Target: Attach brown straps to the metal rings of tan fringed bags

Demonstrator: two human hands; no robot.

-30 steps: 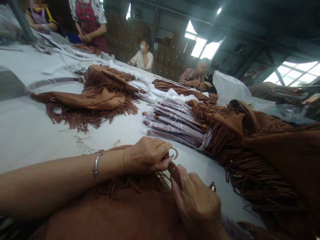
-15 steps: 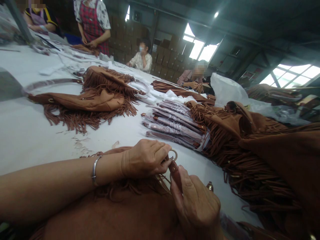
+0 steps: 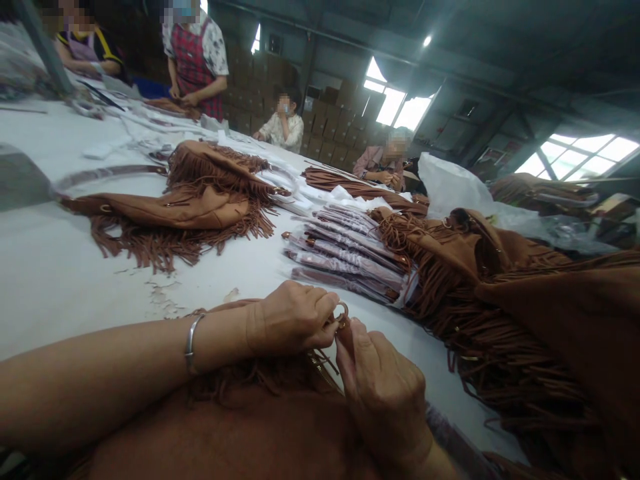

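A brown fringed bag point(image 3: 225, 433) lies nearest me, its zipper edge showing under my hands. My left hand point(image 3: 295, 319), with a silver bracelet at the wrist, is closed in a pinch at a metal ring point(image 3: 343, 310). Against its fingertips, my right hand point(image 3: 383, 383) grips a brown leather strap end point(image 3: 343, 327), which meets the ring. How far the strap passes through the ring is hidden by the fingers. Beyond my hands lies a row of plastic-wrapped straps point(image 3: 345, 253).
Fringed brown bags point(image 3: 200, 207) lie at the back left, and a large pile of them point(image 3: 540, 320) fills the right side. Clear plastic point(image 3: 450, 183) stands behind the pile. Several people are around the far side of the white table point(image 3: 55, 267).
My right hand has moved slightly left and up, closer to my left fingertips. The strap end now sits nearer the ring and less of it shows.
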